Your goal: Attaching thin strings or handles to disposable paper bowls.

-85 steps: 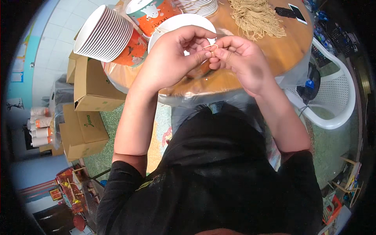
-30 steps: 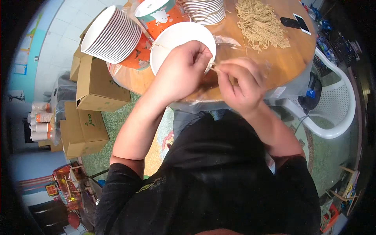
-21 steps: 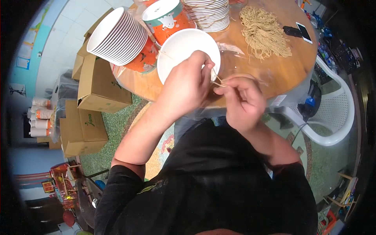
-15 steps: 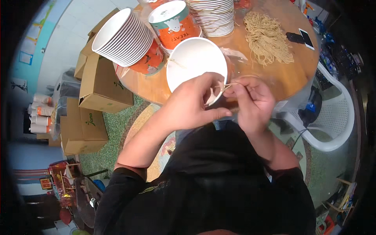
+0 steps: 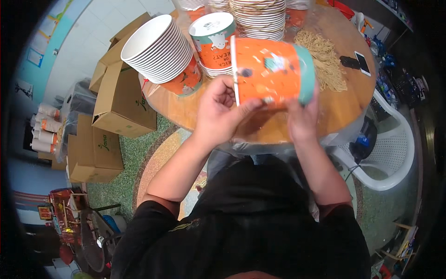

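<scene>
An orange paper bucket with a teal rim (image 5: 272, 72) lies on its side in the air above the round wooden table (image 5: 344, 109). My left hand (image 5: 222, 111) grips its bottom end, the thumb across the base. At the teal rim end my right hand (image 5: 302, 120) holds it from below. Its opening faces right, so the inside is hidden.
A tilted stack of white-lined buckets (image 5: 160, 51), an upright orange bucket (image 5: 213, 39) and more stacks (image 5: 260, 16) stand behind. A heap of pale strings (image 5: 325, 58) and a phone (image 5: 362, 63) lie at right. Cardboard boxes (image 5: 116, 107) sit left, a white plastic chair (image 5: 395, 153) right.
Before, both hands worked a thin string at the rim of a white-lined bucket on the table. Now the bucket is lifted and turned on its side, orange wall toward me.
</scene>
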`<move>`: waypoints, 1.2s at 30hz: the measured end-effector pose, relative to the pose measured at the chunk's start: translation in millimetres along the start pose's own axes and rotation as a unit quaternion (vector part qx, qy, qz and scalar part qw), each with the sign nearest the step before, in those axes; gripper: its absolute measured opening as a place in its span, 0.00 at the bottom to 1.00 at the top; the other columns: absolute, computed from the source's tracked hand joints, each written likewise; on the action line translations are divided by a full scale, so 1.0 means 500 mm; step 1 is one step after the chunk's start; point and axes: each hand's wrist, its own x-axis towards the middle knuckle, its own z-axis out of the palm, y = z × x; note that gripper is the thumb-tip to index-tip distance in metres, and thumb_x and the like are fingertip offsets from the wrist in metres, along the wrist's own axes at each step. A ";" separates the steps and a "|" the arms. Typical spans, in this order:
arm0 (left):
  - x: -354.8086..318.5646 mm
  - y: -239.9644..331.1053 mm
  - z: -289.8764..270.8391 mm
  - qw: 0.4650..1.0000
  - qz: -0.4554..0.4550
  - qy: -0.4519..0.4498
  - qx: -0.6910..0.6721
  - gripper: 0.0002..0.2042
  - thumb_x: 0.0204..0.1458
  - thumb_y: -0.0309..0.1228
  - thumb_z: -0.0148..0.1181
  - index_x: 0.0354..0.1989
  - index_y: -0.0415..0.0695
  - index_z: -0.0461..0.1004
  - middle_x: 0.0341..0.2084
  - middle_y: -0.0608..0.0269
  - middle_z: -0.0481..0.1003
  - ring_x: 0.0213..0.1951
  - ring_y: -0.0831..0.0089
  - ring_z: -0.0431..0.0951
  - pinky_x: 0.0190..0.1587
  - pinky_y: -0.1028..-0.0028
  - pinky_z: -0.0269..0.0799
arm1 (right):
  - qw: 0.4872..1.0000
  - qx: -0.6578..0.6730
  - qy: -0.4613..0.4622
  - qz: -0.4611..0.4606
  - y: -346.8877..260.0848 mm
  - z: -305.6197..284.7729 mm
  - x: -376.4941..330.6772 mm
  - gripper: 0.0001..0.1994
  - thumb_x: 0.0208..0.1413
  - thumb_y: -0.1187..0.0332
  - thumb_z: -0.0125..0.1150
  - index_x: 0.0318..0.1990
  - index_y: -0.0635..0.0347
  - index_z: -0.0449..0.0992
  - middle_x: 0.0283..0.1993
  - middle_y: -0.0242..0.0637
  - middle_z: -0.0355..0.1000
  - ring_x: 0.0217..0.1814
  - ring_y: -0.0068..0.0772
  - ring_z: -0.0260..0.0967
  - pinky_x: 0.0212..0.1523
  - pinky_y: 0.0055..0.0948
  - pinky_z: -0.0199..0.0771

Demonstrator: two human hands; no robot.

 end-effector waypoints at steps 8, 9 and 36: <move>0.082 -0.019 -0.097 0.974 0.008 0.226 -0.024 0.06 0.74 0.28 0.63 0.49 0.39 0.75 0.39 0.59 0.83 0.40 0.73 0.85 0.49 0.74 0.83 | 0.854 -0.412 -0.028 -0.315 -0.091 0.177 0.229 0.31 0.58 0.54 0.83 0.62 0.65 0.82 0.67 0.48 0.78 0.66 0.49 0.78 0.71 0.44 0.76; 0.082 -0.018 -0.111 0.966 -0.018 0.249 -0.071 0.06 0.74 0.29 0.63 0.49 0.40 0.75 0.40 0.59 0.83 0.42 0.72 0.85 0.50 0.72 0.83 | 0.845 -0.450 -0.023 -0.290 -0.115 0.222 0.228 0.29 0.56 0.57 0.83 0.60 0.65 0.82 0.65 0.51 0.78 0.67 0.53 0.77 0.71 0.46 0.75; 0.021 -0.210 -0.210 0.950 -0.112 0.288 -0.039 0.12 0.70 0.22 0.57 0.59 0.38 0.69 0.45 0.58 0.79 0.41 0.70 0.81 0.48 0.70 0.82 | 0.725 -0.571 -0.236 -0.303 0.013 0.361 0.332 0.28 0.65 0.51 0.72 0.64 0.64 0.81 0.67 0.54 0.77 0.75 0.56 0.69 0.77 0.55 0.66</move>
